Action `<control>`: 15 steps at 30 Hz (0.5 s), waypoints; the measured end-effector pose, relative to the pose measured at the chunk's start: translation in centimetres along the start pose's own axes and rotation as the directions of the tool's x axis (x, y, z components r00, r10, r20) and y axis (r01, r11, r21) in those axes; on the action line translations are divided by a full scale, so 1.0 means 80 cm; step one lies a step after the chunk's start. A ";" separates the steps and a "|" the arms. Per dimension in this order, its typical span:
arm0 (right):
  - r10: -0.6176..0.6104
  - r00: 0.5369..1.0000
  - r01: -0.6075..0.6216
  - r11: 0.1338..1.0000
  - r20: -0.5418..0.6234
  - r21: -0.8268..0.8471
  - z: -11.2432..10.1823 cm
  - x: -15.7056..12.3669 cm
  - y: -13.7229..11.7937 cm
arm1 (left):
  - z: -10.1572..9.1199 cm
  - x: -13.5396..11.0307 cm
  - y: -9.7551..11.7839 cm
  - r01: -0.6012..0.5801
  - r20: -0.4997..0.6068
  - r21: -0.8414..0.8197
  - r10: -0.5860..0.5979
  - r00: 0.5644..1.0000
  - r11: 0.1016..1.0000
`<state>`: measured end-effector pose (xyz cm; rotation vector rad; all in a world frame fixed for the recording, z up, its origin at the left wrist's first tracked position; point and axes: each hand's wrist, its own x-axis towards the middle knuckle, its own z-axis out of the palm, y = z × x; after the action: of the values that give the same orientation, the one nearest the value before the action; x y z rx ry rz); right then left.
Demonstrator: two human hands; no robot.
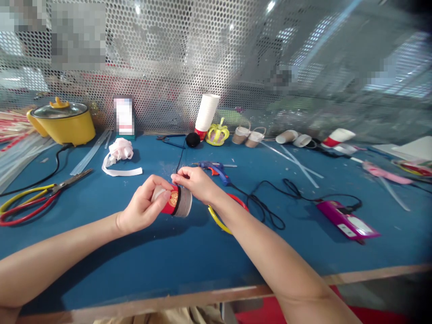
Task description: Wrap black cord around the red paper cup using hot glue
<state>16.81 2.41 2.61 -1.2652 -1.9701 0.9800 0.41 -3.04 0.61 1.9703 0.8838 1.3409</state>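
Note:
My left hand (143,206) is closed around a paper cup (175,201) with a red band, held on its side just above the blue table (168,256). My right hand (195,182) pinches a black yarn strand (181,157) against the cup's rim. The strand runs back to a black yarn ball (193,139). A blue glue gun (216,170) lies just behind my right hand.
Scissors with yellow and red handles (30,200) lie at the left, a white ribbon (119,155) behind them, a yellow pot (62,121) at far left. A stack of cups (206,113), a yellow crown (218,133), loose cups (286,136) and a purple device (346,220) with black cable sit right.

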 end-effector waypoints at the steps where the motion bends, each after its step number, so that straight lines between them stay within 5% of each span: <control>1: 0.000 1.000 0.000 1.000 0.004 0.003 0.000 0.000 0.000 | 0.000 0.000 0.000 -0.011 -0.002 -0.003 0.011 1.000 1.000; 15: 0.050 0.995 -0.057 0.996 0.090 0.074 0.003 0.000 0.010 | 0.000 0.003 0.004 0.052 0.000 -0.116 -0.052 0.999 0.992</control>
<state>16.99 2.59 1.82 -1.2576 -1.9539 1.1447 0.57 -3.09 1.00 1.8457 0.8336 1.3352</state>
